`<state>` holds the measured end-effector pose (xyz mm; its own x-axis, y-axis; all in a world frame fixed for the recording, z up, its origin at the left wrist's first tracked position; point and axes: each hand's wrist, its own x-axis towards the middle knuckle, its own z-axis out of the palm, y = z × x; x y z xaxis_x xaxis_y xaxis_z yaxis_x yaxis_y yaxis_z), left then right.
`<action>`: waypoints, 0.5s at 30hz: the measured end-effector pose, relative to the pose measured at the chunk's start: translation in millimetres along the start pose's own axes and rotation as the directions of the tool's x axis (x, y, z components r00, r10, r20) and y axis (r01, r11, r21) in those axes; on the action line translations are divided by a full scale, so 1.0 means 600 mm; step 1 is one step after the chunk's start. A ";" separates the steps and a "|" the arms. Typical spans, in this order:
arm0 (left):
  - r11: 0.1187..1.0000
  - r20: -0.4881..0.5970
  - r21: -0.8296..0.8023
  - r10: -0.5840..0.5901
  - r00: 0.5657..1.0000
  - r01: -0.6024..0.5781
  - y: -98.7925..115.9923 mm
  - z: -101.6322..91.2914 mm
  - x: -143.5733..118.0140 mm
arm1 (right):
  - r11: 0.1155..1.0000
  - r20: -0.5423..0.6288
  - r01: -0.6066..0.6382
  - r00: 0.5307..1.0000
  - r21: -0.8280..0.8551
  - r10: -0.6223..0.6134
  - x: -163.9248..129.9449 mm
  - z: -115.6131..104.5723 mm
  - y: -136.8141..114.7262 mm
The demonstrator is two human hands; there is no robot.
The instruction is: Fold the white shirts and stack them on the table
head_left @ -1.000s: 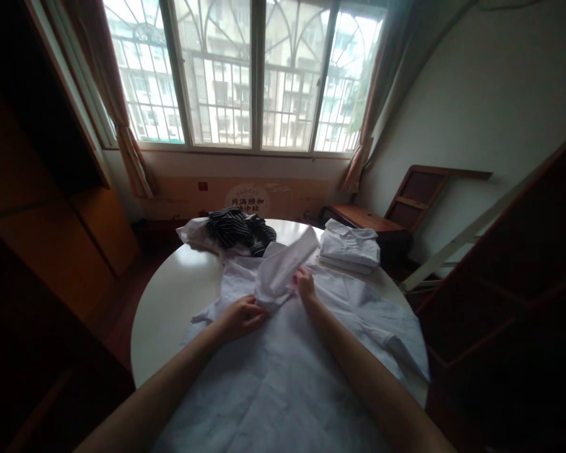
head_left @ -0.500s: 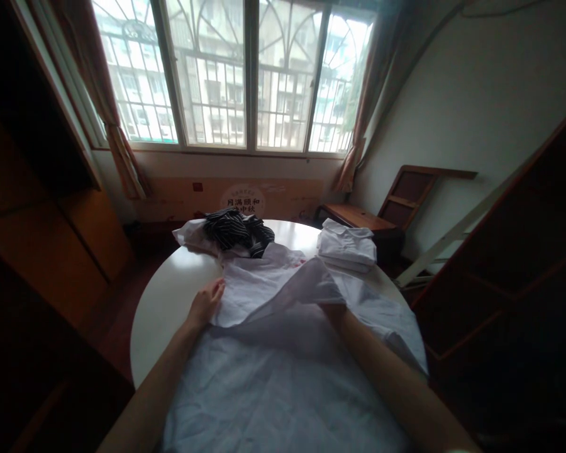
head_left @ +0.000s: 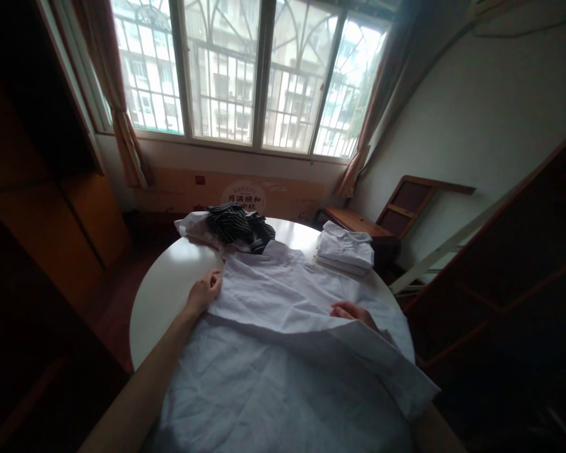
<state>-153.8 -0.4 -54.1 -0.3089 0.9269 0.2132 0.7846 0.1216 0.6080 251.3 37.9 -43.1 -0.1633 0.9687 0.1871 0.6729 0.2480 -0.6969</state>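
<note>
A white shirt (head_left: 273, 377) lies spread over the near part of the round table, its collar end pointing away from me. My left hand (head_left: 204, 293) is at the shirt's left edge, fingers curled in and closed on the cloth there. On the right half of the shirt rests my right hand (head_left: 356, 312), its fingers stretched out to the left over the cloth. A loose panel of the shirt drapes across my right wrist and forearm and hides them.
The white round table (head_left: 163, 296) also bears a dark striped garment (head_left: 238, 226) at the back left, bunched on white cloth. A stack of folded white shirts (head_left: 344, 247) sits at the back right. Beyond are a wooden chair (head_left: 400, 204) and a window (head_left: 255, 75).
My right hand has come out from beneath the raised cloth and now shows on top of the shirt. The raised panel has dropped toward me and to the right. My left hand stays at the edge.
</note>
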 end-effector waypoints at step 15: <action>0.995 0.127 0.077 0.046 0.991 -0.056 0.007 -0.013 0.012 | 0.996 0.037 -0.024 0.999 0.080 0.021 0.013 -0.005 0.017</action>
<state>-157.1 4.0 -44.2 -0.2018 0.9691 0.1418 0.8398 0.0967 0.5343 259.0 48.2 -46.7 -0.1760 0.9734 0.1465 0.6165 0.2250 -0.7545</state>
